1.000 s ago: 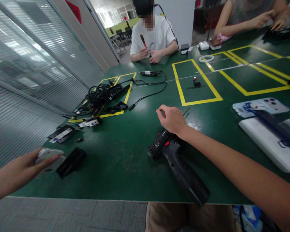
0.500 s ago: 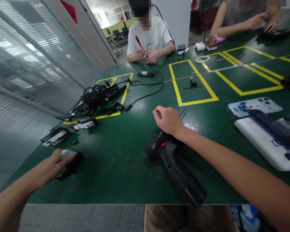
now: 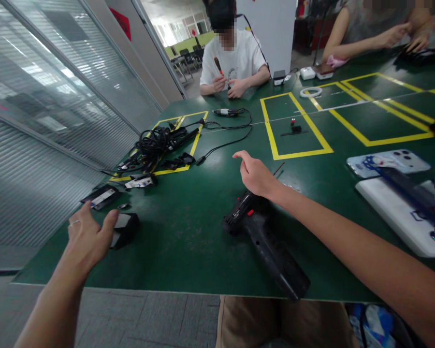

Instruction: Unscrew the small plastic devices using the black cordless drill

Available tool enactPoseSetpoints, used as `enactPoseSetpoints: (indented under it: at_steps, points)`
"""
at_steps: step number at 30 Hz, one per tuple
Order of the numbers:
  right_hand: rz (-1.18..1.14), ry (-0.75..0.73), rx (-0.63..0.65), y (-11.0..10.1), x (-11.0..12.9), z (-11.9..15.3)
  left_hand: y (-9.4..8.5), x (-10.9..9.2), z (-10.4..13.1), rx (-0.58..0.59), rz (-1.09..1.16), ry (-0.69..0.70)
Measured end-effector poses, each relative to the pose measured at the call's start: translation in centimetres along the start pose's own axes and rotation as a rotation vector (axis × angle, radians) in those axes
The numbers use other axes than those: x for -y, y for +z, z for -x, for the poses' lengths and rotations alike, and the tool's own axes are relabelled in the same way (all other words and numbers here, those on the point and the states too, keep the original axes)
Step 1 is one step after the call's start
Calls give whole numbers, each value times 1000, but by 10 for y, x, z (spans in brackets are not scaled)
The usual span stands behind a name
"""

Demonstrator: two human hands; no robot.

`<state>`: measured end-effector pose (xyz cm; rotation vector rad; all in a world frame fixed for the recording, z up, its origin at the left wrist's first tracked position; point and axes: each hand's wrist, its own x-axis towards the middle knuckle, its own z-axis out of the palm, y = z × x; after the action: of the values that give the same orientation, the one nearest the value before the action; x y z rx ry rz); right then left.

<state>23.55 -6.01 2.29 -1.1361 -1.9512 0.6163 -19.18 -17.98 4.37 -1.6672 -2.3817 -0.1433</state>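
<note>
My left hand (image 3: 89, 234) has its thumb and fingers spread, just left of a dark box-shaped block (image 3: 126, 229) with a pale face. Beyond the fingertips lies a flat black piece with a white label (image 3: 101, 197). My right hand (image 3: 255, 174) is over the front end of a black power tool (image 3: 271, 249) with a red button, which lies on its side. The index finger points left; the other fingers are curled and partly hidden, so what they hold, if anything, cannot be made out. A thin reddish rod (image 3: 279, 168) shows behind that hand.
Tangled black cables (image 3: 155, 145) lie at the back left, a cable with a plug (image 3: 226, 112) behind. Phones (image 3: 387, 162) and a white device (image 3: 395, 212) are at the right. Two people sit across the green table (image 3: 181, 261).
My left hand has let go of the dark block, opened and moved up beside it. My right index finger has stretched out more. The whole view has shifted slightly.
</note>
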Motion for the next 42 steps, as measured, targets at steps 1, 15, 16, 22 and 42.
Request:
enactPoseSetpoints:
  at_steps: [1,15,16,22,42]
  points:
    - [-107,32,31,2,4,-1,-6,-13,5,-64,1,2]
    - [-1005,436,104,19,18,-1,-36,-277,28,-72,353,768]
    - [-973,433,85,20,16,-2,-34,-282,27,-65,369,759]
    - [-905,424,80,26,12,-3,-23,-287,31,-91,472,701]
    - [-909,429,141,20,26,1,-27,-233,25,-130,415,463]
